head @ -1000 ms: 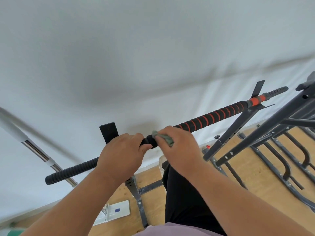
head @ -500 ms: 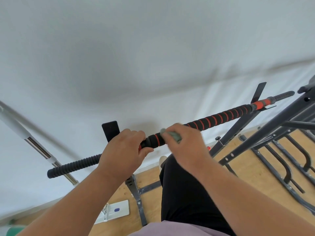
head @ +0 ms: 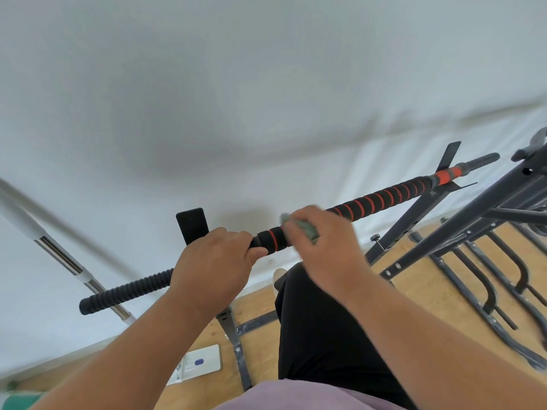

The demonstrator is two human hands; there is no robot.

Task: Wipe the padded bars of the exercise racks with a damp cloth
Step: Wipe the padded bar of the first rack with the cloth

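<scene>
A long padded bar [head: 381, 199], black foam with a red spiral stripe, runs from lower left to upper right across a black rack. My left hand [head: 213, 261] is wrapped around the bar near its left support plate [head: 192, 224]. My right hand [head: 322, 244] is closed around the bar just to the right, pressing a grey-green cloth [head: 307, 229] against the padding. A short stretch of padding shows between the two hands. The bar's ribbed black end [head: 124, 294] sticks out to the left of my left hand.
A white wall fills the top of the view. A second black rack frame [head: 473, 226] stands at right, its feet on the wooden floor [head: 438, 294]. A chrome and white pole [head: 59, 255] leans at left. A white flat device [head: 201, 363] lies on the floor below.
My right hand has slid to the right along the bar with the cloth, uncovering padding between the hands. My left hand has kept its grip in the same place.
</scene>
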